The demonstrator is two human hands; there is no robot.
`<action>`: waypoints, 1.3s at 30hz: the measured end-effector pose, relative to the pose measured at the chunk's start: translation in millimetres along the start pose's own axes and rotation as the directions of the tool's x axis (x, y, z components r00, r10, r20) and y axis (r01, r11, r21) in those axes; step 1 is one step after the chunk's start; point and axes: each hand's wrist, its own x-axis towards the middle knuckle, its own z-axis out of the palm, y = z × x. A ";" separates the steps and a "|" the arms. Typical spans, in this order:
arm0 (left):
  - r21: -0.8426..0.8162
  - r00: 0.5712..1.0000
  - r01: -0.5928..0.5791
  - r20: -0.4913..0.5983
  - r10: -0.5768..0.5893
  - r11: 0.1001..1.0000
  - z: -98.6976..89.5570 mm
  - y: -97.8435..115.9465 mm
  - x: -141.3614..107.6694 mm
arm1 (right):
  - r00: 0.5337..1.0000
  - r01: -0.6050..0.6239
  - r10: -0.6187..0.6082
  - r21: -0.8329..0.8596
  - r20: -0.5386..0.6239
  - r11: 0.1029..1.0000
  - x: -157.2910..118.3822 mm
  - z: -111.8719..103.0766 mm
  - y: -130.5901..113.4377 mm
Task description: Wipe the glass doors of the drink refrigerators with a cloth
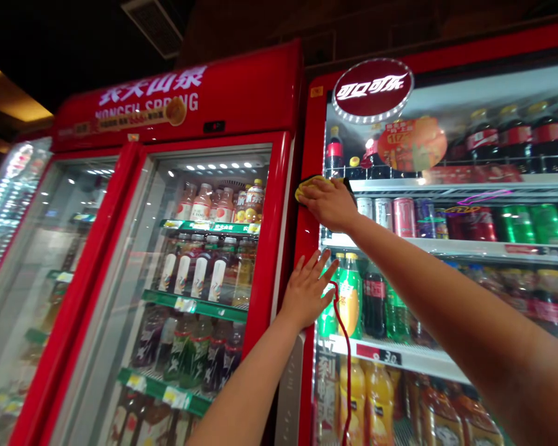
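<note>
My right hand (328, 203) presses a yellow cloth with a dark edge (309, 184) against the left side of the right-hand fridge's red door frame (312, 139), beside the glass. Lower down, my left hand (307, 291) rests with spread fingers on the same red frame and the edge of the glass, holding nothing. A thin red cord (348, 371) hangs down the glass just right of my left hand. Behind the glass stand cans (403, 217) and bottles on shelves.
On the left stands another red fridge (251, 93) with two glass doors and shelves of bottled drinks. A narrow dark gap separates the two fridges. An oval lit sign (373, 90) sits at the top of the right fridge. A ceiling vent (152, 26) shows above.
</note>
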 end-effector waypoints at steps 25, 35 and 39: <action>0.004 1.000 -0.010 0.000 0.010 1.000 -0.1 -3.1 1.8 | 0.987 -0.149 0.147 -0.023 -0.062 0.989 -49.0 -5.5 26.1; 0.010 1.000 -0.009 -0.014 0.009 1.000 -0.2 -3.6 2.7 | 0.980 -0.187 0.187 0.015 -0.065 0.982 -74.6 -15.7 37.5; 0.005 1.000 -0.017 -0.023 0.017 1.000 -0.2 -4.1 3.6 | 0.985 -0.169 0.170 -0.027 0.013 0.985 -76.2 -15.3 15.8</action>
